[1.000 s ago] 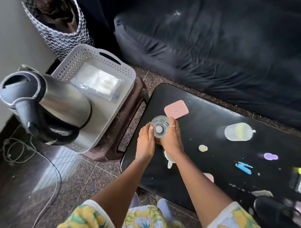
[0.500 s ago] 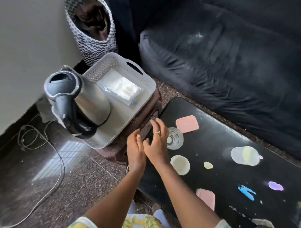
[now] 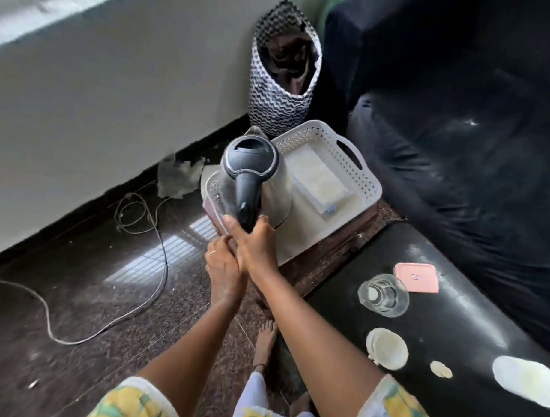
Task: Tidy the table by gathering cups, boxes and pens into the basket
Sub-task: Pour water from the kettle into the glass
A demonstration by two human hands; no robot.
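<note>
Basket [image 3: 366, 180] sits on stool just beyond both hands; right hand [image 3: 255, 239] wrapped around kettle [image 3: 253, 179] handle inside it, left hand [image 3: 223, 273] pressed against right wrist, grip unclear.

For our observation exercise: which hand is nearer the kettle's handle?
Right. The right hand wraps its fingers around the lower end of the kettle handle; the left hand sits just below, beside the right wrist.
</note>
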